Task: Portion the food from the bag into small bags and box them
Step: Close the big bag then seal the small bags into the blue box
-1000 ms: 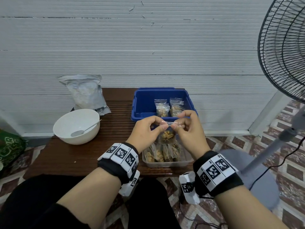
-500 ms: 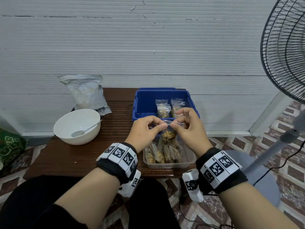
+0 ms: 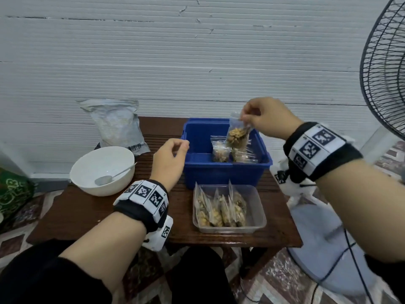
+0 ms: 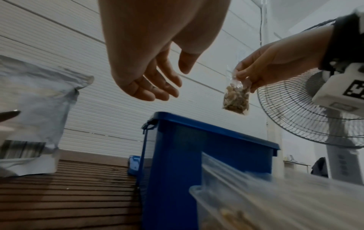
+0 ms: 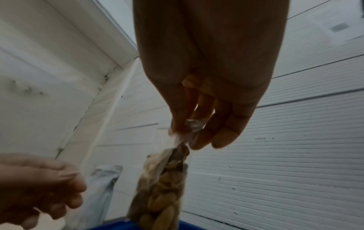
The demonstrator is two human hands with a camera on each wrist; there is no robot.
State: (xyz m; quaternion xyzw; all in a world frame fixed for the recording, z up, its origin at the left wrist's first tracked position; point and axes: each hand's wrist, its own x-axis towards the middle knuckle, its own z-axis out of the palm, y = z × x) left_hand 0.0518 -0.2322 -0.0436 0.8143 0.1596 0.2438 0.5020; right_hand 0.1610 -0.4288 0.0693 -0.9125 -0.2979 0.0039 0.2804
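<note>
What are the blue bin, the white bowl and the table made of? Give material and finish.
Blue bin: likely moulded plastic, smooth with a slight sheen.
White bowl: glossy; ceramic or melamine, cannot tell.
Table: dark brown wood or wood-look, with a slatted strip.

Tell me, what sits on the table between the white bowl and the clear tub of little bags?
Only bare wooden table; the left hand hovers above that stretch, between the bowl and the tub. The head view shows it.
</note>
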